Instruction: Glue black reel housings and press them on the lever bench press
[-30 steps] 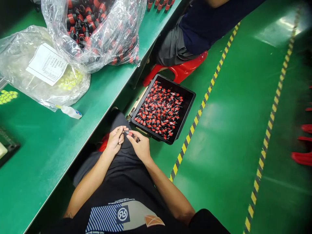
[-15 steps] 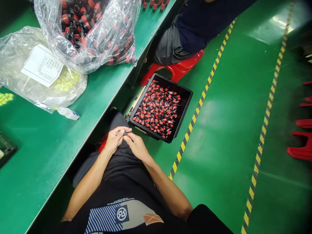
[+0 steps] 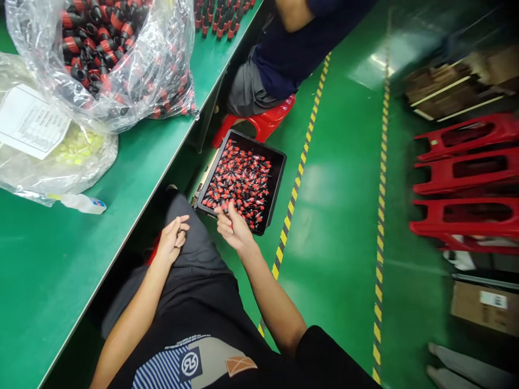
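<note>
At the near edge of the black bin (image 3: 277, 168), here is our right hand (image 3: 234, 230), overlapping that edge as we look down, thumb raised, fingers curled in. There's red right at the fingers and a touch of blur, so we cannot tell whether it grips a fitting. Over to the left of the bin's near corner, our left hand (image 3: 172, 239) hangs above our own thigh, fingers bent and gathered; again we cannot tell if anything sits in its grasp.

The red-and-black plastic fittings (image 3: 241, 175) lie heaped loosely inside the bin. Left of the bin we have the green workbench (image 3: 150, 162), bearing a clear plastic bag (image 3: 133, 111) of bulkier-looking red-and-black fittings and, farther left of the bin, a labelled clear bag (image 3: 24, 175) with yellow pieces showing through. Beyond the bin, a co-worker (image 3: 284, 59) in a navy top sits on a red stool (image 3: 272, 120), and to the bin's right runs yellow-and-black floor tape (image 3: 295, 192), with stacked red stools (image 3: 424, 227) well apart.
</note>
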Tool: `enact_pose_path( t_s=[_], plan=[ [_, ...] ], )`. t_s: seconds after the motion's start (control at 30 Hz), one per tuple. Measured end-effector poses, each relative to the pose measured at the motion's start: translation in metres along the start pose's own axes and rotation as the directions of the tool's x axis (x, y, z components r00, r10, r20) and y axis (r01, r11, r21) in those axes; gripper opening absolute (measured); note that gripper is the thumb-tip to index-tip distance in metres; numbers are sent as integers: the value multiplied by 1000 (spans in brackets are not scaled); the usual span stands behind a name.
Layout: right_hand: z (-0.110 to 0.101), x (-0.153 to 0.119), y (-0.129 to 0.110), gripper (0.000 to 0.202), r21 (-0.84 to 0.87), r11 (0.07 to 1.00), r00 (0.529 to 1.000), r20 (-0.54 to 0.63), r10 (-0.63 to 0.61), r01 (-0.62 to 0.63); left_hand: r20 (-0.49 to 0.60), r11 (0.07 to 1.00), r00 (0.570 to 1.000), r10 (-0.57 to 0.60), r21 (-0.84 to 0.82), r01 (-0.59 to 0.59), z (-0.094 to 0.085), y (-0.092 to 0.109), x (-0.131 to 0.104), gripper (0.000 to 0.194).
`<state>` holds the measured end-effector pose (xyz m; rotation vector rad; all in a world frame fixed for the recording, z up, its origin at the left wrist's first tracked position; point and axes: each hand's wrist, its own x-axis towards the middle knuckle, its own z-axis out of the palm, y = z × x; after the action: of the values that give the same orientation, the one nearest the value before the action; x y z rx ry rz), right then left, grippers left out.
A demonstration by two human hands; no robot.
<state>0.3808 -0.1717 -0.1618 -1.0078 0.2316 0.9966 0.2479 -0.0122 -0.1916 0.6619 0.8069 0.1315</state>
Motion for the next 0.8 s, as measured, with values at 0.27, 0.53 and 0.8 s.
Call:
enact_pose_path(
  t_s=[0.27, 0.53, 0.8],
  plan=[
    [-19, 16, 22, 37, 123, 992, 966, -256, 48, -17, 12, 999, 999, -31, -42, 31, -6, 4, -1, 47],
    [10, -3, 61, 55, 98, 994, 987, -149, 65, -50, 28, 1000, 1000, -11, 1, 11, -2, 0, -1, 42],
    [9, 1, 60, 43, 134, 979, 981, -103, 166, -152, 64, 1000, 998, -1, -2, 1, -2, 2, -5, 45]
  ],
)
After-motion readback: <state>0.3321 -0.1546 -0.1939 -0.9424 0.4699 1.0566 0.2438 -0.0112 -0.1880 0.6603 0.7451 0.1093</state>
